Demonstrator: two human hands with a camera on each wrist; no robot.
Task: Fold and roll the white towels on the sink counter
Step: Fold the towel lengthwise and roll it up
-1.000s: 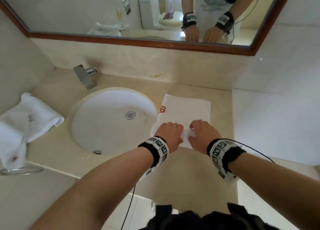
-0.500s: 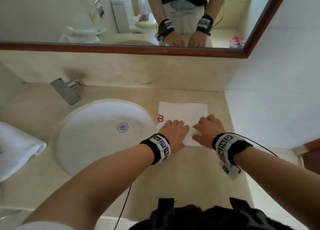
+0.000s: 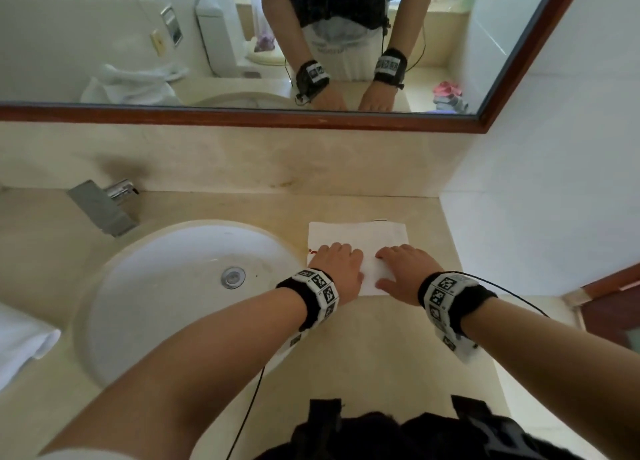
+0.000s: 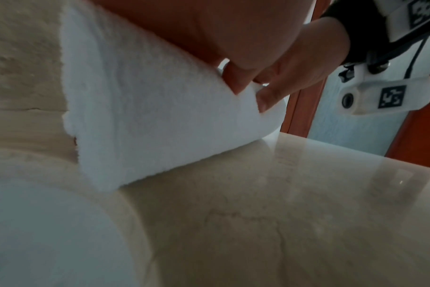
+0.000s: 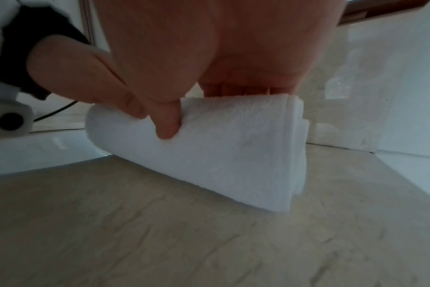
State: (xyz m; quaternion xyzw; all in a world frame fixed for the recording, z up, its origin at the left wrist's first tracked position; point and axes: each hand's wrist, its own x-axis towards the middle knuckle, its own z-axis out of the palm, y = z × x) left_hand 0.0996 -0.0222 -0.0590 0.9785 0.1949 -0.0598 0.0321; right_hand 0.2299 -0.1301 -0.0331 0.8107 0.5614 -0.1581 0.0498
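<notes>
From the head view, I have my left hand and right hand side by side on the folded white towel, right of the sink basin on the worktop. Compared with a second ago, less flat towel shows beyond my knuckles, so I judge the roll is advancing toward the mirror (another towel waits at far left).

Left wrist view: fingers curl over the roll's near face, thumbs pressing in.

Right wrist view: my thumb digs into the roll, grip wrapped around it; layered ends look even.
</notes>
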